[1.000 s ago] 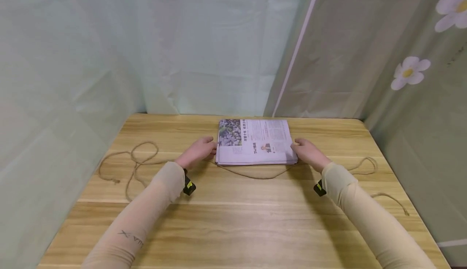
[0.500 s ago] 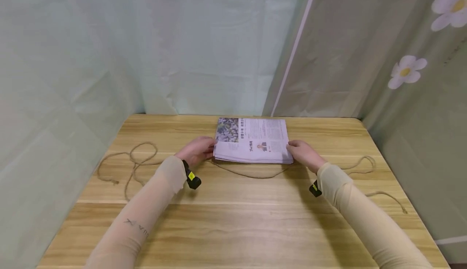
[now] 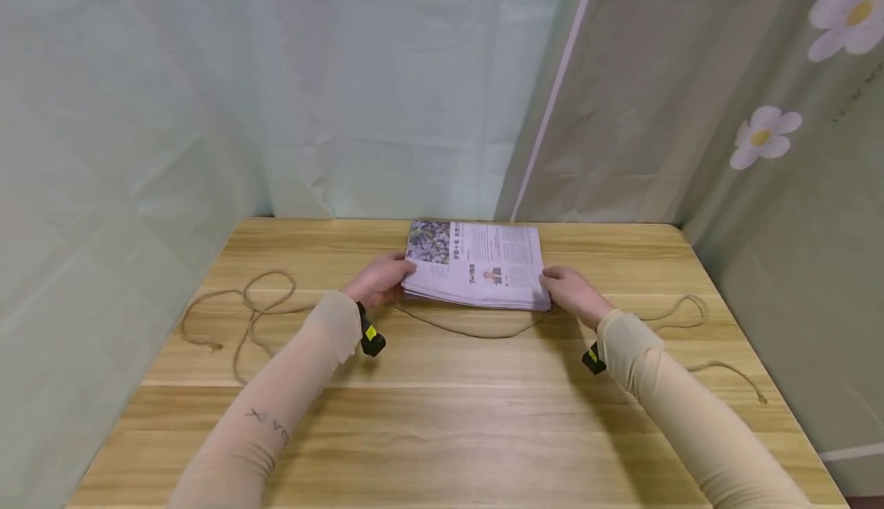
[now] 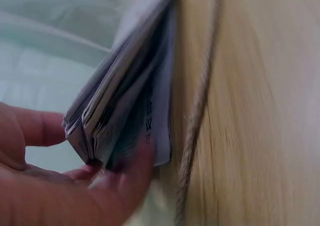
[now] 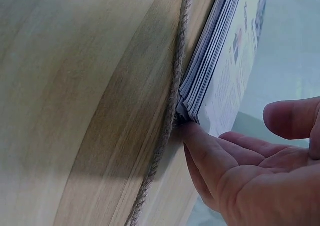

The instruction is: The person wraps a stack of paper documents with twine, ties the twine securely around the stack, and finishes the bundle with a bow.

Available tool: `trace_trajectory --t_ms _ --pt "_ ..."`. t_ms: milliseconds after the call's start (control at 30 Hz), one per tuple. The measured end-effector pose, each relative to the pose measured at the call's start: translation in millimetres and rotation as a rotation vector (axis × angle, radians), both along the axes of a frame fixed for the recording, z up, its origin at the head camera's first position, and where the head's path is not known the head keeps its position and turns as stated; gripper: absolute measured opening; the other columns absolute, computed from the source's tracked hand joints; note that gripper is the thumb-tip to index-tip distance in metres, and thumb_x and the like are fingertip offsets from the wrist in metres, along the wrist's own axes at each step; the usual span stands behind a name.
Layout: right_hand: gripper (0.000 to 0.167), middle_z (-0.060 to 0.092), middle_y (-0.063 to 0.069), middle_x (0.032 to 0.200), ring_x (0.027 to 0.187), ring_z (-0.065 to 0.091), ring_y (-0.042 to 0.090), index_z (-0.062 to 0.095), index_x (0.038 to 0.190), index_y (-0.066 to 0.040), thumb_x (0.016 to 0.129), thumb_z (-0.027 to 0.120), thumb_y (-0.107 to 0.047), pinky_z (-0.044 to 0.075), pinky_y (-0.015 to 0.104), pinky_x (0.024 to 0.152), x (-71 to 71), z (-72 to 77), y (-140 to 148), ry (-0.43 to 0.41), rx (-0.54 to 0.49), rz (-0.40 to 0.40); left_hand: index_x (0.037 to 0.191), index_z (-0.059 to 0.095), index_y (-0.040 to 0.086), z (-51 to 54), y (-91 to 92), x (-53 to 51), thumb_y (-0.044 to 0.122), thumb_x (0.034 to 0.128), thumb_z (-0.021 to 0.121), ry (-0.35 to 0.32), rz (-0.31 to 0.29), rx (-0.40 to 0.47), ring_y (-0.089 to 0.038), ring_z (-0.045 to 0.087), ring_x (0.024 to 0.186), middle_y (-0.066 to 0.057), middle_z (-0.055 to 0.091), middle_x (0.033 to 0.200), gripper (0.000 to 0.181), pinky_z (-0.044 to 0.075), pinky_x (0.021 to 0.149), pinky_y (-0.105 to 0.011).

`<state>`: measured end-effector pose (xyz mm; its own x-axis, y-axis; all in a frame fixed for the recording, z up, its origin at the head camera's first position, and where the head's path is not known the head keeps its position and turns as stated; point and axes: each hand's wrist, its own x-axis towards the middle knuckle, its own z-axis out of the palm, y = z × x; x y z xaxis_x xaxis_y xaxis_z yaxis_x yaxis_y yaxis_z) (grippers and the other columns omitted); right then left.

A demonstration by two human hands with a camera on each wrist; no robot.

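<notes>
A stack of folded newspapers (image 3: 483,282) lies near the table's back edge. My left hand (image 3: 378,277) holds its left end, the thumb against the upper sheets and the fingers beneath. In the left wrist view the newspapers' layers (image 4: 112,93) are spread, the upper ones tilted up from the lowest. My right hand (image 3: 576,292) is at the right end. In the right wrist view its extended fingers (image 5: 212,153) touch the stack's corner, while the thumb stands apart from the paper. A brown twine (image 3: 476,335) curves in front of the stack and reaches out to both sides.
On the left the twine lies in loose loops (image 3: 265,305); on the right it makes a small bend, and its end (image 3: 735,375) lies near the table's right edge. Hanging cloth (image 3: 414,110) encloses the wooden table (image 3: 456,432) at the back and sides.
My left hand has moved onto the newspapers' left end and raised its upper layers. The stack's left front corner is higher than before. The right hand stays at the right end.
</notes>
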<state>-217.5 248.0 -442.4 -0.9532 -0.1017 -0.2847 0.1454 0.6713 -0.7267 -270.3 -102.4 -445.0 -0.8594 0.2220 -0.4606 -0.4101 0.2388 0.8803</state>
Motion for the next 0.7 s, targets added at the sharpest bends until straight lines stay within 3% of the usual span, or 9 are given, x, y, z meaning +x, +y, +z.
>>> trace_trajectory --t_ms 100,167,267,433,700 --pt "0.055 0.038 0.032 0.154 0.146 0.031 0.045 0.040 0.148 0.015 0.109 0.040 -0.024 0.024 0.054 0.119 1.7 0.4 -0.4 0.001 0.006 0.006 0.158 0.028 -0.004 0.2 -0.5 0.4 0.015 0.1053 0.049 0.060 -0.036 -0.069 -0.029 0.049 0.126 -0.022 0.044 0.149 0.060 0.042 0.108 -0.043" --pt "0.055 0.039 0.032 0.154 0.145 0.031 0.045 0.040 0.147 0.015 0.108 0.041 -0.024 0.024 0.054 0.119 2.6 0.7 -0.7 0.001 0.005 0.002 0.157 0.029 -0.004 0.6 -1.3 0.0 0.015 0.1060 0.049 0.067 -0.031 -0.056 -0.030 0.049 0.126 -0.022 0.044 0.149 0.058 0.041 0.109 -0.044" --pt "0.055 0.039 0.032 0.153 0.145 0.032 0.045 0.040 0.147 0.015 0.108 0.040 -0.023 0.025 0.055 0.119 3.1 1.8 -0.1 -0.001 0.006 0.004 0.157 0.030 -0.003 1.8 -1.9 -1.7 0.013 0.1068 0.048 0.051 -0.006 -0.010 -0.028 0.053 0.117 -0.022 0.047 0.145 0.056 0.046 0.102 -0.041" --pt "0.054 0.037 0.031 0.155 0.146 0.030 0.044 0.039 0.149 0.014 0.109 0.040 -0.023 0.024 0.053 0.120 2.4 3.5 0.5 -0.014 -0.001 0.003 0.156 0.031 -0.003 3.2 -2.5 -5.5 0.011 0.1063 0.049 0.032 -0.006 -0.015 -0.024 0.055 0.107 -0.022 0.050 0.141 0.055 0.047 0.093 -0.036" --pt "0.054 0.037 0.032 0.155 0.146 0.031 0.045 0.039 0.149 0.015 0.110 0.039 -0.023 0.025 0.054 0.119 0.6 2.9 0.6 -0.020 0.009 0.017 0.161 0.021 0.001 2.7 -2.7 -6.9 0.004 0.1039 0.048 -0.069 0.030 0.028 -0.021 0.057 0.098 -0.022 0.049 0.140 0.064 0.052 0.078 -0.028"
